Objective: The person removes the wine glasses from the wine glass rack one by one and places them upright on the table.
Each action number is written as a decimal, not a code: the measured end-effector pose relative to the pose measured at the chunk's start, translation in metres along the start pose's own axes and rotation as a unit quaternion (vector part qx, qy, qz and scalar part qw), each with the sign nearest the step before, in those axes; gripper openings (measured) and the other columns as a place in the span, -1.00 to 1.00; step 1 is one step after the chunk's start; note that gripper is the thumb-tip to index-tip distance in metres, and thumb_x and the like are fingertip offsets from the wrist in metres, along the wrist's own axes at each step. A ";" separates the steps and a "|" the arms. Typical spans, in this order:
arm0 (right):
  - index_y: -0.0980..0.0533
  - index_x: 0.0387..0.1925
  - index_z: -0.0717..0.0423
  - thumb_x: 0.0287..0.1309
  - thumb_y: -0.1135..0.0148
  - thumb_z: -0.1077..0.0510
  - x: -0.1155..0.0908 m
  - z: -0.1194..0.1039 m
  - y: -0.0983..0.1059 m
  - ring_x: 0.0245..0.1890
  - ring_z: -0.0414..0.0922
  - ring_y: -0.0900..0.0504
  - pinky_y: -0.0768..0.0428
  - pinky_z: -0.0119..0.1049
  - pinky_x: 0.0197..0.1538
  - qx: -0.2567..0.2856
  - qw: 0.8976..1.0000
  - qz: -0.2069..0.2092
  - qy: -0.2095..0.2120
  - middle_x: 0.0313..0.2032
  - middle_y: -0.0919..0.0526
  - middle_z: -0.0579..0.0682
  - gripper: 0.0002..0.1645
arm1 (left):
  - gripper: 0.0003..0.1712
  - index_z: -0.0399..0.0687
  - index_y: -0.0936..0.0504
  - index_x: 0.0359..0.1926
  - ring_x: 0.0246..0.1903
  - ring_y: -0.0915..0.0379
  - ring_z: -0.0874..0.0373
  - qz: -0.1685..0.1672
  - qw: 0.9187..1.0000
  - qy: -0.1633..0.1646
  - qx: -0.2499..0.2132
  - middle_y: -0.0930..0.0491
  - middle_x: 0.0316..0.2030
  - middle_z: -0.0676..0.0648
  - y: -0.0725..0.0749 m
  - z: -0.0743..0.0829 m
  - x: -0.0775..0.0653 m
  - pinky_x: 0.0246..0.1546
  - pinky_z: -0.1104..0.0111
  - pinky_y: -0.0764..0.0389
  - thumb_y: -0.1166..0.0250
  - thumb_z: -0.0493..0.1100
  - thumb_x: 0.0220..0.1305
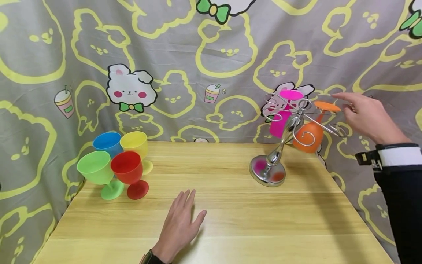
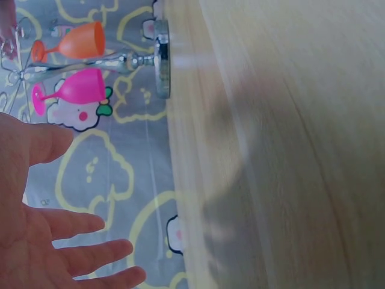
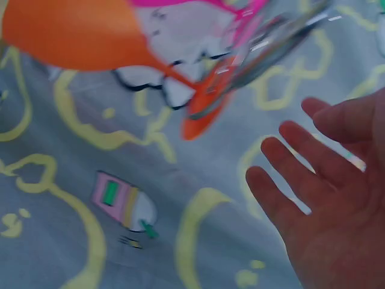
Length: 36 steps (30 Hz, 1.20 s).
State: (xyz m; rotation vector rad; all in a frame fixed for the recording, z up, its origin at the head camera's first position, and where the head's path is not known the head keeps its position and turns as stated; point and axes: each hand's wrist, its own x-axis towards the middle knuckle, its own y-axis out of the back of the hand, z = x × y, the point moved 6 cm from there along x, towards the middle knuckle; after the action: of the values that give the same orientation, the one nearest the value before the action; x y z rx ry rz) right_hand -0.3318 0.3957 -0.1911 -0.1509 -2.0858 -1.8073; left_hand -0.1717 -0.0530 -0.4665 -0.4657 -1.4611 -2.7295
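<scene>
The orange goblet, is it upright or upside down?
Upside down: the goblet hangs from the metal rack, its foot up, its bowl below.

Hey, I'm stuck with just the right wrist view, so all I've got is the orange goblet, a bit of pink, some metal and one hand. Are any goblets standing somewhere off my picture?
Observer: Yes. The head view shows a blue goblet, a yellow goblet, a green goblet and a red goblet upright on the left part of the wooden table.
Operator: Okay, what's the left hand holding?
Observer: Nothing; the head view shows its fingers extended.
Operator: And the metal rack with the orange goblet, what's it standing on?
Observer: A round, shiny base, set on that same table.
</scene>
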 end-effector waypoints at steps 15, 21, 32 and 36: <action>-0.17 0.51 0.14 0.52 0.29 -0.25 0.027 0.040 -0.041 0.14 0.41 -0.31 -0.36 0.23 -0.11 0.069 0.990 -0.115 -0.040 0.28 -0.33 0.50 -0.22 | -0.17 -0.19 -0.29 0.47 0.43 -0.13 -0.21 -0.005 1.000 0.008 -0.004 -0.32 0.40 -0.25 -0.001 -0.004 -0.001 0.42 -0.08 -0.19 -0.21 0.21 0.38; -0.18 0.51 0.10 0.47 0.20 -0.34 0.030 0.036 -0.043 0.16 0.44 -0.32 -0.38 0.36 -0.05 0.067 0.988 -0.131 -0.037 0.29 -0.32 0.50 -0.16 | -0.17 -0.17 -0.28 0.48 0.44 -0.11 -0.22 -0.012 1.000 0.014 -0.007 -0.30 0.41 -0.25 -0.002 -0.006 -0.001 0.42 -0.10 -0.18 -0.20 0.22 0.38; -0.29 0.40 0.29 0.57 0.23 -0.08 0.023 0.031 -0.037 -0.46 0.07 -0.40 -0.31 -0.16 -0.54 0.000 0.993 -0.119 -0.002 0.00 -0.51 0.45 -0.35 | -0.18 -0.20 -0.31 0.45 0.42 -0.14 -0.22 -0.004 1.000 0.008 -0.003 -0.33 0.39 -0.26 0.000 -0.006 -0.002 0.41 -0.09 -0.21 -0.21 0.20 0.38; -0.28 0.39 0.34 0.55 0.20 0.14 0.017 0.025 -0.036 -0.58 0.01 -0.34 -0.32 -0.18 -0.58 -0.029 0.993 -0.113 0.016 -0.11 -0.54 0.43 -0.46 | -0.18 -0.20 -0.31 0.45 0.42 -0.15 -0.22 -0.004 1.000 0.008 -0.002 -0.33 0.39 -0.25 0.000 -0.007 -0.003 0.40 -0.08 -0.22 -0.21 0.20 0.38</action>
State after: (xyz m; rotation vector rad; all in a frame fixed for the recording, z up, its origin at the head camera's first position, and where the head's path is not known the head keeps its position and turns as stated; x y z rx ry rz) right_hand -0.3641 0.4112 -0.2214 0.1036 -2.1020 -1.9860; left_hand -0.1703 -0.0588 -0.4712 -0.4381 -1.4569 -2.7370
